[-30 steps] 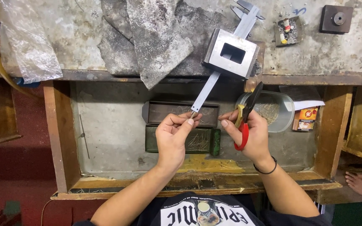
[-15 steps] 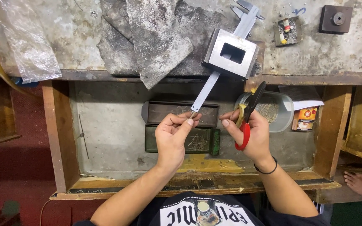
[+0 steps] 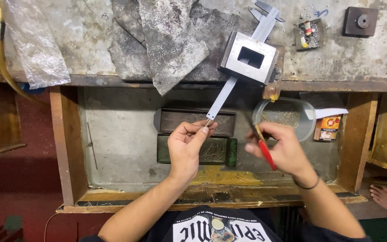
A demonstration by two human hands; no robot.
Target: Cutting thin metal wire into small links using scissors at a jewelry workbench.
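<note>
Measuring step judged in hand: left hand (image 3: 187,145) pinched on the near tip of the caliper (image 3: 222,96), right hand (image 3: 283,150) clamped on red-handled pliers (image 3: 263,145); next move calls for steady alignment

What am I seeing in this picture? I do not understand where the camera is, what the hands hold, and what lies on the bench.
The camera sits on a person's head and looks down at their two bare hands over a wooden drawer. The left hand pinches something small, too small to tell, at the tip of a long metal caliper. The right hand holds a red-handled tool, blurred. In the drawer lie two dark trays and a clear tub. On the bench above lie a hollow square metal block and grey sheets.
</note>
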